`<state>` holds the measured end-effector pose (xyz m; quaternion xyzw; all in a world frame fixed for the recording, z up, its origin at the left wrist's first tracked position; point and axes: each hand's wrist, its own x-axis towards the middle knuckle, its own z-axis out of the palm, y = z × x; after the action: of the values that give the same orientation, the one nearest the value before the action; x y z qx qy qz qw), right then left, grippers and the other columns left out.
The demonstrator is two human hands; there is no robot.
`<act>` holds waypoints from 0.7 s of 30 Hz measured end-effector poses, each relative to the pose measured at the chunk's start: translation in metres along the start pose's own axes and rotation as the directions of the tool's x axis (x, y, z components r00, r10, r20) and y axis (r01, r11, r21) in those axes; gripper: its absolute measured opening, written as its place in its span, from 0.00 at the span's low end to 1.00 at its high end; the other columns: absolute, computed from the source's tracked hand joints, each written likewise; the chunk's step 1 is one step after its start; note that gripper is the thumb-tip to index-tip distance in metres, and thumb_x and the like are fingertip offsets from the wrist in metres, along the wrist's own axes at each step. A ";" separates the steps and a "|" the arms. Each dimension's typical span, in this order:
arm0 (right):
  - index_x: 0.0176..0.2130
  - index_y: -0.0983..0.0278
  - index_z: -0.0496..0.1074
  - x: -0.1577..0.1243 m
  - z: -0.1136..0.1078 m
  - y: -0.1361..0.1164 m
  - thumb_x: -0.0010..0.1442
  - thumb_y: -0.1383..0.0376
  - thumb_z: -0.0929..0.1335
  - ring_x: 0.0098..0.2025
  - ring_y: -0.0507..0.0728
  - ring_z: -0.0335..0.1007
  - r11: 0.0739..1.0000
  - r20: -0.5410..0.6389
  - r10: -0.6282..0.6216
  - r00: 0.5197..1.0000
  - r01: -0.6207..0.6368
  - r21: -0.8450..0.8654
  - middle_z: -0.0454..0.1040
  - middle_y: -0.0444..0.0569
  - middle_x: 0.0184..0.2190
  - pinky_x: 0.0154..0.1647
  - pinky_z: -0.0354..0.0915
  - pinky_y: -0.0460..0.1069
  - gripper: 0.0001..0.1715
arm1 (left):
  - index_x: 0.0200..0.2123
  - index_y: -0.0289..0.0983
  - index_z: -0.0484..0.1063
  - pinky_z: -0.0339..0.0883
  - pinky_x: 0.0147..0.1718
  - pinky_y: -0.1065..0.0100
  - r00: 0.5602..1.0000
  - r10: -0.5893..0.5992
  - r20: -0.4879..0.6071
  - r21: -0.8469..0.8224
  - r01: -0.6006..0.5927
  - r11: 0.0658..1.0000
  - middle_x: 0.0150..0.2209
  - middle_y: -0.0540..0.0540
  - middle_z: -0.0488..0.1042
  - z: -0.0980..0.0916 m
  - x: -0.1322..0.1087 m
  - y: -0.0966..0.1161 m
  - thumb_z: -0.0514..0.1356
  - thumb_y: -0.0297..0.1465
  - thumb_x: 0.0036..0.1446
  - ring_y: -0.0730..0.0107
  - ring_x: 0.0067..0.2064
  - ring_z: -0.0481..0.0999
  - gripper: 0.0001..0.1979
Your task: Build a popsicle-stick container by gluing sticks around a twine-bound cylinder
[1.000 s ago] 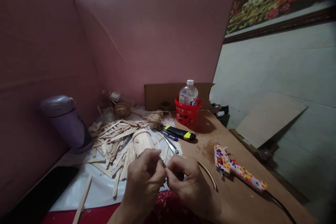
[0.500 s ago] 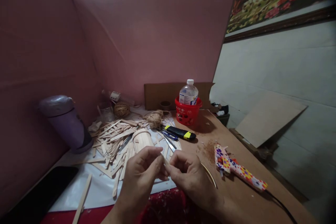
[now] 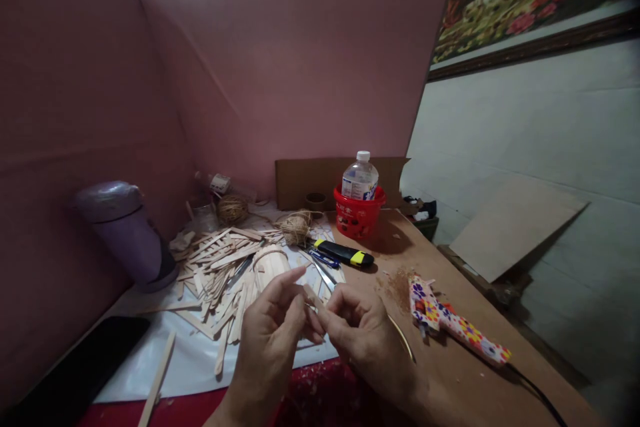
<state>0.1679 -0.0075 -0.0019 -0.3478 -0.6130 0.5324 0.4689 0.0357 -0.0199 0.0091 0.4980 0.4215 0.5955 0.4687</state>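
Close together near the table's front edge, my left hand [image 3: 277, 327] and my right hand [image 3: 357, 327] both pinch a short, pale piece of wooden craft stick [image 3: 313, 297]. Fingers hide much of it. Just behind my left hand lies a small barrel-like cylinder of craft sticks [image 3: 270, 265] with a cord around its rim. Loose craft sticks [image 3: 215, 273] are heaped to its left. Beyond my right hand are a pair of scissors [image 3: 326, 276], a small blue cutter [image 3: 324, 257] and a black and yellow utility knife [image 3: 345, 253].
A flower-patterned glue gun [image 3: 450, 320] with a cord lies at right. Twine balls [image 3: 296, 227] and a red bucket [image 3: 357, 217] holding a plastic bottle [image 3: 361, 180] stand behind. A purple tumbler [image 3: 127, 233] and a dark phone-like slab [image 3: 83, 367] are at left.
My left hand has shifted slightly right and its fingers have loosened a little, showing more of the stick piece. My right hand stays almost in place.
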 end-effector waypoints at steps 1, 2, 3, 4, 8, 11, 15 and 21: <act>0.22 0.61 0.59 0.002 -0.002 0.000 0.56 0.55 0.68 0.17 0.46 0.46 1.000 -0.007 0.013 1.000 -0.013 0.020 0.55 0.35 0.15 0.16 0.45 0.44 0.20 | 0.46 0.35 0.66 0.71 0.21 0.69 1.000 0.002 -0.011 0.012 -0.002 1.000 0.24 0.52 0.74 0.000 0.000 0.001 0.59 0.36 0.55 0.71 0.22 0.73 0.17; 0.22 0.62 0.58 0.003 -0.003 0.000 0.56 0.55 0.69 0.17 0.46 0.45 1.000 -0.022 0.017 1.000 -0.017 0.016 0.55 0.35 0.15 0.16 0.44 0.44 0.20 | 0.46 0.36 0.66 0.70 0.21 0.69 0.999 0.018 -0.026 0.058 -0.016 0.998 0.25 0.51 0.74 -0.001 -0.001 0.000 0.59 0.36 0.57 0.71 0.23 0.73 0.16; 0.22 0.62 0.58 0.004 -0.004 0.000 0.56 0.56 0.68 0.17 0.46 0.45 1.000 -0.043 0.015 0.999 -0.015 -0.008 0.54 0.35 0.15 0.16 0.44 0.44 0.20 | 0.44 0.37 0.67 0.69 0.21 0.70 0.998 0.051 -0.045 0.134 -0.044 0.990 0.26 0.51 0.74 -0.002 -0.001 -0.001 0.59 0.36 0.57 0.71 0.24 0.73 0.13; 0.22 0.62 0.58 0.004 -0.004 0.000 0.56 0.57 0.68 0.18 0.46 0.45 0.999 -0.068 0.004 0.998 -0.007 -0.046 0.54 0.35 0.16 0.17 0.45 0.44 0.19 | 0.41 0.37 0.68 0.68 0.21 0.71 0.992 0.121 -0.043 0.240 -0.107 0.965 0.26 0.50 0.74 -0.004 -0.001 -0.004 0.58 0.35 0.58 0.72 0.23 0.72 0.09; 0.22 0.62 0.59 0.002 -0.003 0.003 0.56 0.63 0.66 0.20 0.47 0.48 0.971 -0.107 -0.087 0.990 0.060 -0.229 0.54 0.37 0.17 0.19 0.47 0.44 0.15 | 0.34 0.37 0.72 0.67 0.28 0.71 0.897 0.427 0.109 0.587 -0.405 0.701 0.28 0.48 0.76 -0.011 -0.002 -0.013 0.57 0.27 0.58 0.71 0.28 0.74 0.04; 0.22 0.62 0.59 -0.001 -0.002 0.005 0.57 0.65 0.64 0.19 0.47 0.49 0.931 -0.090 -0.170 0.981 0.130 -0.340 0.54 0.37 0.17 0.19 0.49 0.44 0.13 | 0.34 0.38 0.71 0.67 0.29 0.72 0.856 0.490 0.164 0.643 -0.469 0.606 0.28 0.49 0.76 -0.011 -0.002 -0.013 0.57 0.24 0.58 0.71 0.29 0.75 0.05; 0.23 0.62 0.61 -0.003 -0.003 0.008 0.56 0.68 0.63 0.19 0.47 0.53 0.854 -0.053 -0.280 0.959 0.223 -0.469 0.57 0.38 0.17 0.21 0.52 0.44 0.11 | 0.33 0.38 0.69 0.66 0.26 0.73 0.834 0.499 0.238 0.708 -0.500 0.499 0.26 0.49 0.74 -0.010 0.001 -0.009 0.55 0.23 0.59 0.72 0.26 0.74 0.06; 0.22 0.62 0.60 -0.001 -0.002 0.007 0.55 0.65 0.66 0.18 0.47 0.51 0.957 -0.063 -0.142 0.988 0.121 -0.263 0.57 0.37 0.16 0.19 0.49 0.44 0.13 | 0.29 0.39 0.62 0.60 0.21 0.72 0.747 0.516 0.420 0.765 -0.597 0.241 0.22 0.51 0.67 -0.015 0.005 -0.004 0.49 0.22 0.60 0.72 0.21 0.68 0.10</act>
<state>0.1693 -0.0062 -0.0090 -0.3858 -0.6794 0.4011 0.4782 0.0213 -0.0145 0.0045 0.8011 0.4371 0.4017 -0.0762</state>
